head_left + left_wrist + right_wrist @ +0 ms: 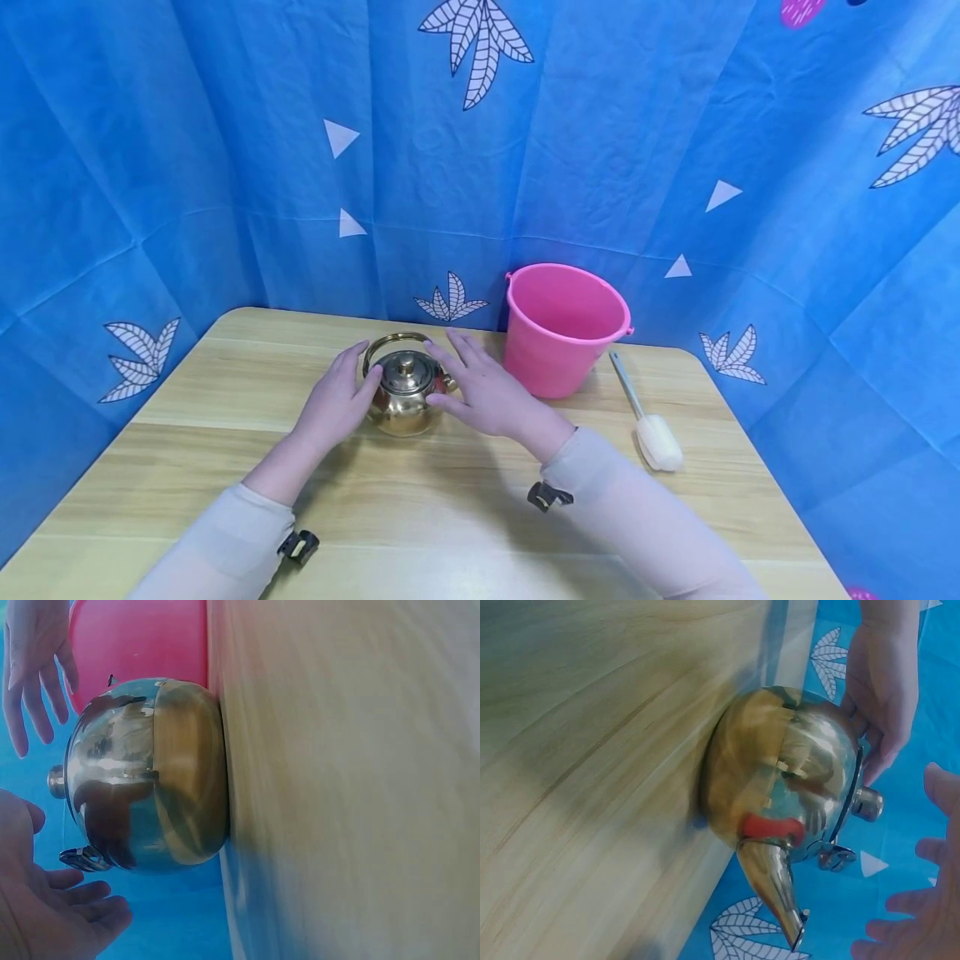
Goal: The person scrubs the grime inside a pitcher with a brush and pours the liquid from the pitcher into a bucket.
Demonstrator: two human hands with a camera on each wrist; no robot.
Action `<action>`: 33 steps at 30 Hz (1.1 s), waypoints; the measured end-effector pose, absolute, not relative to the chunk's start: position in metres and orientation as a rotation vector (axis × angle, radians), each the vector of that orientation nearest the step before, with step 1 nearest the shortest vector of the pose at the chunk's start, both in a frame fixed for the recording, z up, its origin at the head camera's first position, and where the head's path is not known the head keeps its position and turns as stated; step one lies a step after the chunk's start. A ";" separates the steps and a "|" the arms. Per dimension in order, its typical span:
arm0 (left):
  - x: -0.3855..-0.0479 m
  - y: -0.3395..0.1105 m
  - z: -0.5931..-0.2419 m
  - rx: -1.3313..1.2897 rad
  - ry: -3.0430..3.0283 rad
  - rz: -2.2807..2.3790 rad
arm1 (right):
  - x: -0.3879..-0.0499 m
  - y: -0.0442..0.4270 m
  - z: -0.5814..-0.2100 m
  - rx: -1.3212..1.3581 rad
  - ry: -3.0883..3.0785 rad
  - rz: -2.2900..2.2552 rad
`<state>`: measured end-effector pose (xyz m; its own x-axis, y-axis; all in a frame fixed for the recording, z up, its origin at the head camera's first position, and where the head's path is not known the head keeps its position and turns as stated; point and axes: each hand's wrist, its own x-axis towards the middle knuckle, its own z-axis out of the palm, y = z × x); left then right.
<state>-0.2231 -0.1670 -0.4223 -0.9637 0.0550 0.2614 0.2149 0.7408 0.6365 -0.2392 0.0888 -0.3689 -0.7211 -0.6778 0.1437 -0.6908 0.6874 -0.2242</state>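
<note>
The table (pixel 420 542) had pale, streaked wood grain and rounded far corners. Blue cloth (pixel 285 125) hung behind the table and along its left and right sides, creased and softly folded. White leaves (pixel 483 71) with dark outlines were printed behind the table and to either side of it; pale triangles (pixel 340 137) showed behind it. Light gleamed on the table's near part.

one kettle (pixel 402 410), one bucket (pixel 551 358), one brush (pixel 657 442), one table (pixel 420 533), two grips (pixel 335 402) (pixel 491 397)
</note>
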 end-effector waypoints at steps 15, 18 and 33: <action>-0.224 -0.163 -0.422 -0.130 -2.721 -1.074 | -0.241 0.075 -0.368 1.194 -2.818 0.345; -0.225 -0.165 -0.421 -0.104 -2.731 -1.094 | -0.241 0.072 -0.368 1.199 -2.819 0.333; -0.228 -0.160 -0.423 -0.067 -2.731 -1.150 | -0.240 0.065 -0.366 1.207 -2.826 0.346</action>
